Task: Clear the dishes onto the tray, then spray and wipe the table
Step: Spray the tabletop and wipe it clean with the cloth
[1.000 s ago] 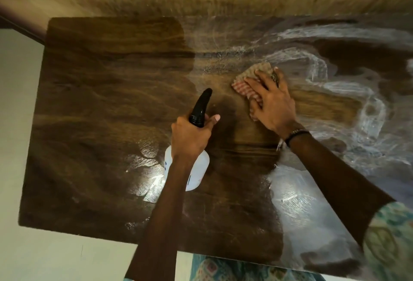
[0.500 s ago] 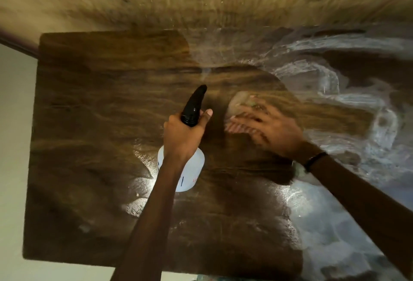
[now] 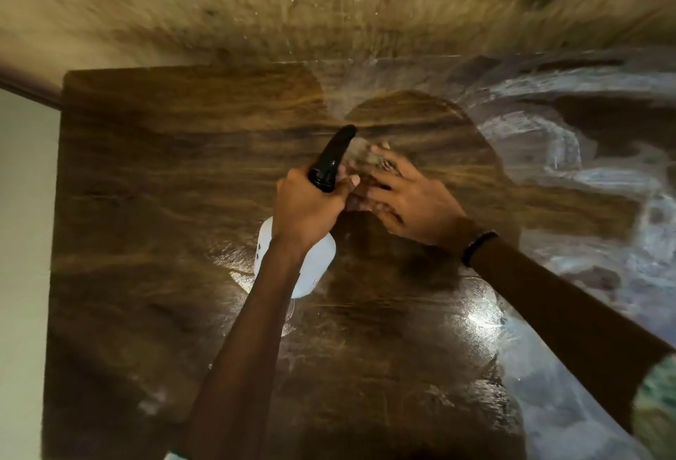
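The spray bottle (image 3: 298, 258) is held over the middle of the dark wooden table (image 3: 146, 276), its long axis running from the white body nearest the camera up to the black spray head (image 3: 331, 159), whose nozzle points away from the person toward the far edge of the table. The bottle leans a little to the right as it rises. The left hand (image 3: 307, 207) is wrapped closed round the neck just under the black head, with the thumb lying along its right side.

Just right of the nozzle, the right hand (image 3: 406, 199) lies flat with fingers spread, pressing a cloth (image 3: 365, 155) against the tabletop. The cloth is blurred and mostly covered by the fingers, so its pattern cannot be told. The two hands are nearly touching at the bottle's neck. A dark band (image 3: 477, 245) sits on the right wrist, and a patterned sleeve (image 3: 654, 401) shows at the lower right edge.

The right part of the table carries pale, streaky wet smears (image 3: 570, 152) and bright glare patches (image 3: 483, 320). Beyond the far edge is a blurred tan wall (image 3: 329, 2); a pale floor (image 3: 22, 240) lies to the left.
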`<state>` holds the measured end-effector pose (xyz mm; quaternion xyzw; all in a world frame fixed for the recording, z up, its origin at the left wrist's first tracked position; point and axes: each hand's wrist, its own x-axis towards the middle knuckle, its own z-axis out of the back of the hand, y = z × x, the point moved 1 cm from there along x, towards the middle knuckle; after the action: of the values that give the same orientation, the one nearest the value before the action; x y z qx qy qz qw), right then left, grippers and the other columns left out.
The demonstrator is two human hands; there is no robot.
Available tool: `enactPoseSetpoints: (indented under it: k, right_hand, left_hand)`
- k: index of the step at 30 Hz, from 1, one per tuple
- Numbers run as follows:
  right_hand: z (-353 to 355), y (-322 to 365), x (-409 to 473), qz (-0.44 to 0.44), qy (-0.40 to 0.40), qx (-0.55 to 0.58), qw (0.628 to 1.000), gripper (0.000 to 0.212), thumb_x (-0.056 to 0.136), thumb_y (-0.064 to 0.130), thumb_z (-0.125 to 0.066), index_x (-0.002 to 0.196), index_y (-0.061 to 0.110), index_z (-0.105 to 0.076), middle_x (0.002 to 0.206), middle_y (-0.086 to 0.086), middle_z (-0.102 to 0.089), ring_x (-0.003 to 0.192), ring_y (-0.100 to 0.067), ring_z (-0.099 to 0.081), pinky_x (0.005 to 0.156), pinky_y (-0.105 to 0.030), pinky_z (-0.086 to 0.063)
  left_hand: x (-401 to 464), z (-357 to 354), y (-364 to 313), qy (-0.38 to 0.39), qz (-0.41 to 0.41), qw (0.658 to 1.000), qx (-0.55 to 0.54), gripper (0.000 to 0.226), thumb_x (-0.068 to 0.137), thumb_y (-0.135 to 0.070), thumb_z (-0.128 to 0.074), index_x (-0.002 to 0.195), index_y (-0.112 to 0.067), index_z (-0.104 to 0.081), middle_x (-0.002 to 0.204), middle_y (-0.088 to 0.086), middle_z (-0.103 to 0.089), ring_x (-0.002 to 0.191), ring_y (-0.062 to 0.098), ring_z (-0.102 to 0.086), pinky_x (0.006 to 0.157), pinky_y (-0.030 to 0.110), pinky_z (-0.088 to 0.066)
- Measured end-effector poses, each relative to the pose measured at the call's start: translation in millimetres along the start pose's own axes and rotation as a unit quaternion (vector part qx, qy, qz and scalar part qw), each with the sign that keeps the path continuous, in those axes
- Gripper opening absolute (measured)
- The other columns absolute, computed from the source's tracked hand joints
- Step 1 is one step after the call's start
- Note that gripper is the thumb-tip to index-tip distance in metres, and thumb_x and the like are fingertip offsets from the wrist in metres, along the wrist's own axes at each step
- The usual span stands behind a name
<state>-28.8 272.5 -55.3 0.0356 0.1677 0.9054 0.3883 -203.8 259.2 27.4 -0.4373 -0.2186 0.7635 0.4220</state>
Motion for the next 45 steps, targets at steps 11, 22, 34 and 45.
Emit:
enactPoseSetpoints:
  k: [11, 22, 34, 45]
  right_hand:
    - [25.0, -64.7, -32.0, -0.091, -0.014, -0.013, 0.996, 0.052, 0.091, 0.037, -0.037, 0.142, 0.028, -0.04, 0.151, -0.002, -0.038, 0.138, -0.036, -0.03, 0.099, -0.054, -0.045]
    - [30.2, -77.9, 27.8, -0.223, -0.053, 0.004, 0.973, 0.056, 0.09, 0.046, -0.03, 0.143, 0.032, -0.04, 0.153, 0.002, -0.035, 0.142, -0.034, -0.022, 0.104, -0.053, -0.039]
    - [13.1, 23.2, 165.4, -0.121, 0.009, 0.062, 0.991, 0.054, 0.092, 0.038, -0.052, 0.144, 0.034, -0.038, 0.157, 0.005, -0.024, 0.146, -0.028, -0.011, 0.103, -0.047, -0.042]
    - [31.1, -60.6, 3.6, -0.111, -0.038, -0.013, 0.993, 0.054, 0.091, 0.041, -0.035, 0.142, 0.027, -0.042, 0.153, -0.001, -0.034, 0.139, -0.039, -0.025, 0.102, -0.055, -0.04]
  left_hand:
    - [35.0, -8.9, -11.4, -0.04, 0.003, 0.997, 0.065, 0.043, 0.071, -0.049, -0.076, 0.093, -0.014, -0.068, 0.087, 0.003, -0.067, 0.083, 0.022, -0.066, 0.075, 0.036, -0.053]
    - [47.2, 14.5, -3.6, 0.006, 0.014, 0.997, 0.082, 0.046, 0.069, -0.054, -0.075, 0.094, -0.016, -0.066, 0.093, 0.005, -0.067, 0.089, 0.022, -0.064, 0.081, 0.038, -0.052]
    - [35.3, 48.5, 5.9, -0.006, 0.011, 1.0, 0.018, 0.029, 0.07, -0.048, -0.076, 0.077, -0.025, -0.06, 0.081, 0.004, -0.066, 0.08, 0.028, -0.065, 0.079, 0.048, -0.055]
    - [20.8, 44.8, 6.3, 0.006, 0.016, 1.0, 0.005, 0.035, 0.079, -0.046, -0.071, 0.088, -0.012, -0.071, 0.081, 0.009, -0.07, 0.075, 0.029, -0.063, 0.074, 0.044, -0.056]
